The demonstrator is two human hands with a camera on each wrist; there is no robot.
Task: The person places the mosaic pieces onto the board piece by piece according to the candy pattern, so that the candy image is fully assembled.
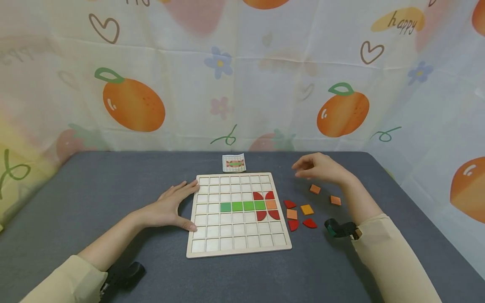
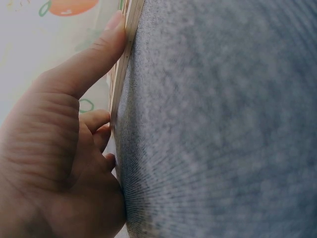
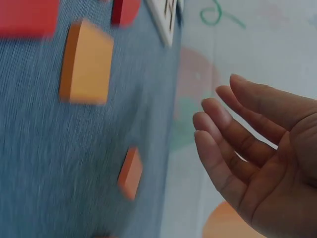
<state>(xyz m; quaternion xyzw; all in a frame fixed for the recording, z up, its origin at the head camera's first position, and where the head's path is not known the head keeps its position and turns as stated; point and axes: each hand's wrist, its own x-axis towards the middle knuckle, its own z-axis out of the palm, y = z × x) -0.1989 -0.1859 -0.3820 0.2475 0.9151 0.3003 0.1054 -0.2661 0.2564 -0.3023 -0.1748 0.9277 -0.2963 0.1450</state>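
Note:
My left hand [image 1: 170, 207] rests at the left edge of a pale wooden grid board [image 1: 212, 243], its thumb and fingers spread and touching the rim. A row of green square tiles [image 1: 237, 206] crosses the middle of the board and ends in an orange tile [image 1: 270, 204]. Red quarter-round tiles [image 1: 261, 215] sit above and below that right end. Held over the table right of the board, my right hand [image 1: 320, 167] has loosely bent fingers and nothing between them. Below it lies an orange tile [image 1: 315, 189], seen in the right wrist view too.
Behind the board lies a small pattern card [image 1: 234, 163]. Loose red pieces [image 1: 310, 223], a yellow-orange tile [image 1: 307, 209] and orange tiles [image 1: 335, 200] lie to the board's right on the dark table [image 1: 151, 269]. A printed curtain [image 1: 242, 101] hangs behind the table.

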